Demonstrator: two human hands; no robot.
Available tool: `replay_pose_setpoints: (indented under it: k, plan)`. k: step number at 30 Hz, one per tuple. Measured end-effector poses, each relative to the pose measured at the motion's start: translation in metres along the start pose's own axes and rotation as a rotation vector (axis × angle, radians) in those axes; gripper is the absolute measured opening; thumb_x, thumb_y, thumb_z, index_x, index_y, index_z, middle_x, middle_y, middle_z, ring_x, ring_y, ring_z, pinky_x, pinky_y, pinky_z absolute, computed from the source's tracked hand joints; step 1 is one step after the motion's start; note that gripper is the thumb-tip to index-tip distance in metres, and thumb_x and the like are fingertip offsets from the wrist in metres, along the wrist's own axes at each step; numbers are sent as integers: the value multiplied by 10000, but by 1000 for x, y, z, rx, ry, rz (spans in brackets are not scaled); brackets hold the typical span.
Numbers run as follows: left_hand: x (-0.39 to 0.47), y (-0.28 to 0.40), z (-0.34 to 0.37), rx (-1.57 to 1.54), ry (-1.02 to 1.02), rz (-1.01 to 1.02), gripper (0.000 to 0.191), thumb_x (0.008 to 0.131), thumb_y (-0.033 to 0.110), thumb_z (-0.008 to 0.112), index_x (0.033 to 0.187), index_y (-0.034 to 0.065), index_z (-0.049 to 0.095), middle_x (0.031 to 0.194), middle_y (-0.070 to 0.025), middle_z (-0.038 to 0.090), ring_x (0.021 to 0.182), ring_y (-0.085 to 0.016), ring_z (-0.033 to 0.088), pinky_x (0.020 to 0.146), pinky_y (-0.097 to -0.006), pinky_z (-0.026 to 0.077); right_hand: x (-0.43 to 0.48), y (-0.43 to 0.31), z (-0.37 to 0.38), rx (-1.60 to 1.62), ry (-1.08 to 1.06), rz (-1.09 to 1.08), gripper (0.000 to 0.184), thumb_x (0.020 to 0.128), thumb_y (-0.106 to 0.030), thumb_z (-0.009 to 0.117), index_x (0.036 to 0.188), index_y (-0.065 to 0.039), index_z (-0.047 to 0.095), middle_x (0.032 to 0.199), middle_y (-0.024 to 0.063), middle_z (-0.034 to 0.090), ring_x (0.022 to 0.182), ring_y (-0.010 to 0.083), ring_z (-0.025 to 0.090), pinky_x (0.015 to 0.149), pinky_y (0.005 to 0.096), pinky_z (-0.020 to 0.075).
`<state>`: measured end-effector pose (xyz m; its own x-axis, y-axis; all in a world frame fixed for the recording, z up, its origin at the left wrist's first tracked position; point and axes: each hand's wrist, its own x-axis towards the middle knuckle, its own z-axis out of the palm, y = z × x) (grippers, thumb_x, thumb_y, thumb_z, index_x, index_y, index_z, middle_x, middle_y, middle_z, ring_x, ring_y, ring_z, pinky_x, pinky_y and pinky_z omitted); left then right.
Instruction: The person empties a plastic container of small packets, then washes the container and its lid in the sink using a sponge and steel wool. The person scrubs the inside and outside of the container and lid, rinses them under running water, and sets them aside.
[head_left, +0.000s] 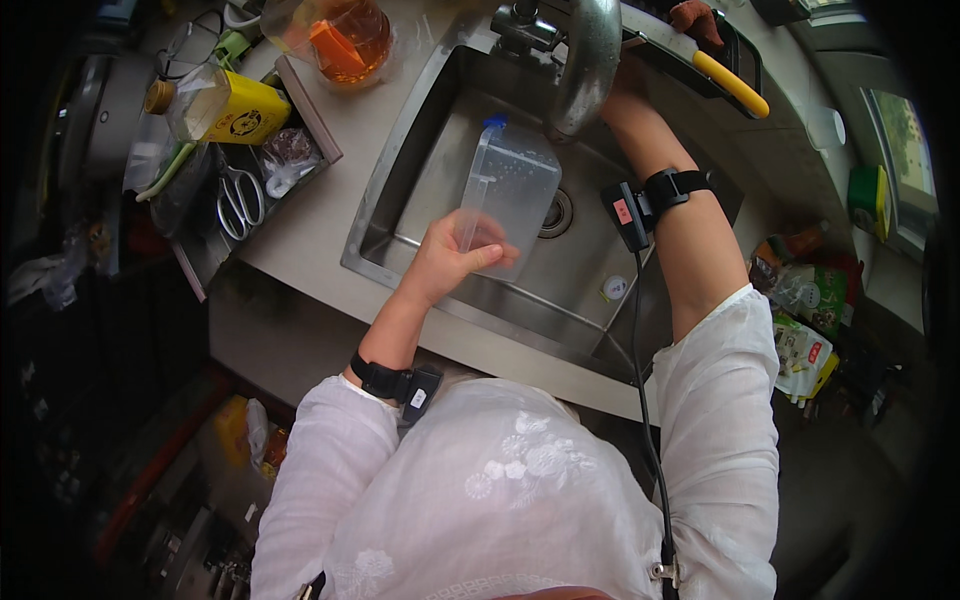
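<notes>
A clear plastic container (517, 176) with water drops on it is held over the sink (420, 195). My left hand (465, 244) grips its near end, the fingers showing through the clear plastic. At the container's far corner is a small blue piece (495, 121). The curved metal faucet (592, 67) stands just past the container's far right side. My right hand (624, 84) reaches behind the faucet, under the dish rack's edge. Its fingers are hidden there, so what it touches cannot be seen. The drain (556, 214) lies to the right of the container.
On the left, an open drawer (309, 109) holds scissors (240, 202) and a yellow-labelled bottle (244, 109). A pitcher of amber liquid (349, 45) stands on the counter. A yellow handle (729, 84) juts out at the rack. A black cable (641, 375) hangs from my right wrist strap.
</notes>
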<state>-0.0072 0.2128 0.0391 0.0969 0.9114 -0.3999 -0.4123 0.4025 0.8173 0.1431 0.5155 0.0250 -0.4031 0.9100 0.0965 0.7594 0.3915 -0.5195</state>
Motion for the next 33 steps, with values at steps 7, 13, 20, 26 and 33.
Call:
replay_pose_setpoints:
  k: [7,13,20,26,33]
  plan:
    - [15,0,9,-24,28,6,225,877,10,685,1080,-10,588,992,-186,710,918,-269,716,830,-382,597,-22,-4,-15,-375,-19,-260,443,883,-87,589,1317,-165,554,1179,155,651,1024,357,658,841,445,547]
    - [29,-10,20,-39,117,51,230,874,-4,680,1078,-9,575,969,-150,692,895,-246,717,791,-340,592,-117,-54,-25,341,209,-102,269,889,-142,669,1137,-38,670,1148,152,655,1031,336,641,891,401,509]
    - [24,-3,51,3,94,-32,244,874,29,688,1089,5,574,978,-74,671,849,-161,689,741,-297,567,-158,-52,4,278,98,-211,356,958,-216,564,1254,-25,609,1322,184,600,1291,392,504,1131,480,338]
    - [35,-14,46,85,147,93,254,874,27,688,1107,21,584,1013,-68,672,857,-130,669,755,-297,564,-194,-79,2,392,142,-324,332,845,-4,621,1175,-29,641,1262,165,631,1233,363,562,1043,423,455]
    - [28,-21,47,8,182,95,312,841,-5,703,1129,24,589,1051,-70,669,935,-136,662,801,-296,559,-199,-60,-8,320,159,-414,354,767,63,637,1104,-36,673,1166,126,670,1135,341,609,970,417,497]
